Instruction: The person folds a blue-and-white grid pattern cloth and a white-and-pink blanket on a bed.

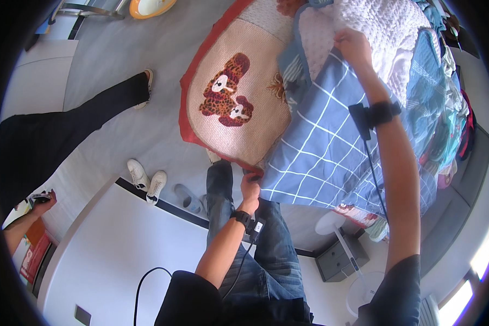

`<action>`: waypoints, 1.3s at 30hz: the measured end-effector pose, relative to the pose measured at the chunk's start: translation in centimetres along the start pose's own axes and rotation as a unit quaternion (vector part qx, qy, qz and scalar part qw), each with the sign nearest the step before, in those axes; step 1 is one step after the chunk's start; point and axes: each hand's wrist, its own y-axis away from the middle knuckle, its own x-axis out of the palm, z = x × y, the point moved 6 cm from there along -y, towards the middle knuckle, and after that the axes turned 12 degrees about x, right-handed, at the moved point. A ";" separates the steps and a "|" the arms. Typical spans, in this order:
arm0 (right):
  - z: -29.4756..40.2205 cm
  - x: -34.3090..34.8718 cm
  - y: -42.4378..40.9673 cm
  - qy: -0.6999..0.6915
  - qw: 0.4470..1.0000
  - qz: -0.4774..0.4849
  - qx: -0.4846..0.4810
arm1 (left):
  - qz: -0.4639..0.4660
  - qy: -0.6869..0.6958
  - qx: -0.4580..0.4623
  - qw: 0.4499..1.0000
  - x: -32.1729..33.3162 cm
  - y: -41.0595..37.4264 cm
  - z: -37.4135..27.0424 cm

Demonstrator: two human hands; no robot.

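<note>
My left hand (pixel 250 190) is closed around the red-edged lower corner of a beige mat (pixel 232 138) with bear figures. The lower left corner of a blue cloth (pixel 309 159) with a white grid lies against this hand; whether it is gripped too is unclear. Farther up and to the right, my right hand (pixel 355 48) pinches the upper edge of the blue cloth. Beside that hand lies a rumpled, textured white blanket (pixel 391 32). Both wrists carry black bands with small cabled devices.
Piled bedding (pixel 426 81) runs along the right. Another person's dark trouser leg (pixel 77 106) and hand (pixel 45 203) show at left. White shoes (pixel 146 181) and a grey slipper (pixel 188 197) lie beside a white panel (pixel 134 240). A lamp (pixel 348 250) and grey drawer unit (pixel 342 256) stand behind.
</note>
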 end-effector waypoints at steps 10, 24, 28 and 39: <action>6.2 8.8 11.0 0.353 0.871 0.042 -0.338 | 0.049 -0.414 0.323 0.849 3.2 1.5 -8.4; -2.3 6.4 10.9 0.396 0.736 0.190 -0.515 | 0.207 -0.451 0.500 0.709 9.6 6.1 -12.7; -2.2 3.9 6.4 0.374 0.764 0.048 -0.523 | 0.185 -0.517 0.521 0.653 8.2 6.8 -10.6; -2.5 -0.1 3.9 0.184 0.948 -0.067 -0.250 | 0.184 -0.513 0.494 0.677 6.3 7.1 -10.1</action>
